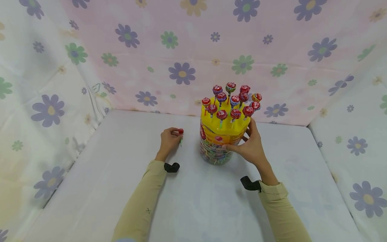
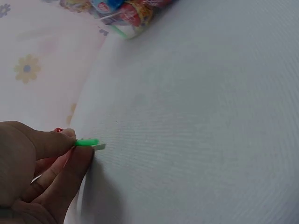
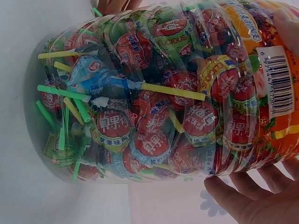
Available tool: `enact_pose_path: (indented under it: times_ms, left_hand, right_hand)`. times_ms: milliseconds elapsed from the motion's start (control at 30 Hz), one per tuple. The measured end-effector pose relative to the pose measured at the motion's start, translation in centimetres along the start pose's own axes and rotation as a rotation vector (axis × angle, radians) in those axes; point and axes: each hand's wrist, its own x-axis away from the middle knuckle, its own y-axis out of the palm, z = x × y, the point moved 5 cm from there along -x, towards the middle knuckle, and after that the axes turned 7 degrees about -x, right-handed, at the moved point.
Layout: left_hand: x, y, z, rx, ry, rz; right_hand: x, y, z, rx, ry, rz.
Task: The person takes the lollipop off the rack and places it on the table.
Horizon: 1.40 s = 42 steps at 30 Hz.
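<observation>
A clear ribbed jar [image 1: 213, 148] packed with wrapped lollipops stands upright on the table. Its yellow lid [image 1: 222, 128] carries many lollipops stuck in by their sticks, heads up. My right hand [image 1: 253, 145] grips the jar's right side just below the lid, thumb in front and fingers behind. To the left of the jar, my left hand [image 1: 170, 139] pinches a single red-wrapped lollipop [image 1: 181, 131] between thumb and fingers. Its green stick [image 2: 88, 142] pokes out past the fingertips in the left wrist view, beside a small pale strip [image 2: 100, 147]; the hand hides most of the head.
A white cloth covers the table [image 1: 193, 201]. Flowered fabric [image 1: 157, 57] hangs behind it and along both sides. Each wrist wears a black camera mount [image 1: 172, 167]. An orange label with a barcode [image 3: 275, 81] wraps the jar's upper part.
</observation>
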Motion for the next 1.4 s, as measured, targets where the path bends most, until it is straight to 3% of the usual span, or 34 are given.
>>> enact_pose_path:
  times_ms: [400, 700, 867, 967, 1133, 1400]
  left_hand:
    - [0.5, 0.2, 0.6, -0.093, 0.065, 0.033]
    - [0.5, 0.0, 0.7, -0.155, 0.014, 0.001]
    - [0.7, -1.2, 2.3, -0.247, -0.012, -0.058]
    - [0.8, -2.2, 4.1, -0.248, 0.059, -0.087]
    - [1.2, -4.0, 7.9, -0.138, 0.227, -0.127]
    - [3.1, -6.1, 14.2, 0.116, 0.452, -0.073]
  right_hand:
    - [0.1, 0.0, 0.0, 0.000, -0.012, -0.003]
    - [0.1, 0.2, -1.1, 0.012, -0.005, -0.009]
    - [0.6, 0.5, -3.4, 0.016, 0.008, -0.017]
    - [0.8, 0.5, -3.8, 0.014, 0.015, -0.018]
    - [0.8, 0.5, -3.9, 0.012, 0.017, -0.015]
    - [0.6, 0.5, -3.7, 0.022, 0.025, -0.016]
